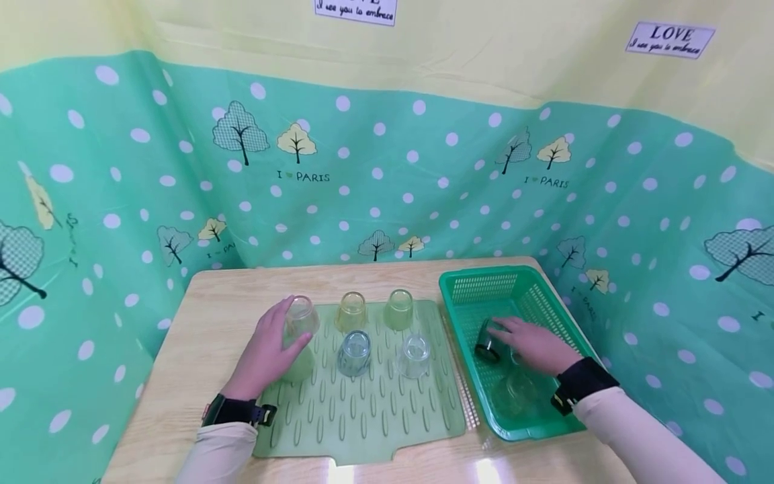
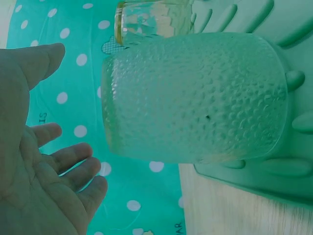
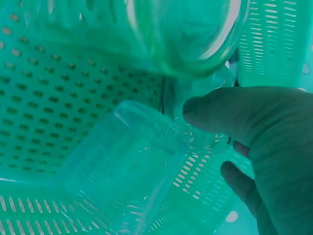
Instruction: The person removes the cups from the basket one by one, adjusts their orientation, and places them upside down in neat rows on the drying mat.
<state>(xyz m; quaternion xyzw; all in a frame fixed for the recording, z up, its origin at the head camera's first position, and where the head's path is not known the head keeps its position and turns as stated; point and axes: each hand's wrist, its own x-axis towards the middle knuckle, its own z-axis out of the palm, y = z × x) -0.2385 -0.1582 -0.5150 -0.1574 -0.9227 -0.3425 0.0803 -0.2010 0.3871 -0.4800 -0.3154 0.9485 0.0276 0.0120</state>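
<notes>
My left hand [image 1: 266,349] [image 2: 49,166] is spread open beside a pale green textured glass [image 1: 300,363] [image 2: 195,98] that stands upside down on the green drying mat [image 1: 375,410]. The palm faces it with a small gap. A clear glass [image 1: 300,316] [image 2: 151,19] stands just behind it. My right hand [image 1: 532,344] [image 3: 210,147] reaches into the green basket [image 1: 484,275] [image 3: 58,98]. Its thumb [image 3: 230,112] and fingers close round a small clear glass [image 3: 205,137], next to a dark green glass [image 1: 487,344] [image 3: 186,29] lying on its side.
Upside down on the mat stand a yellow glass [image 1: 352,310], a green glass [image 1: 400,309], a bluish glass [image 1: 355,352] and a clear glass [image 1: 414,355]. Another clear glass [image 1: 514,393] [image 3: 122,166] lies in the basket. The wooden table [image 1: 211,302] is ringed by a dotted curtain.
</notes>
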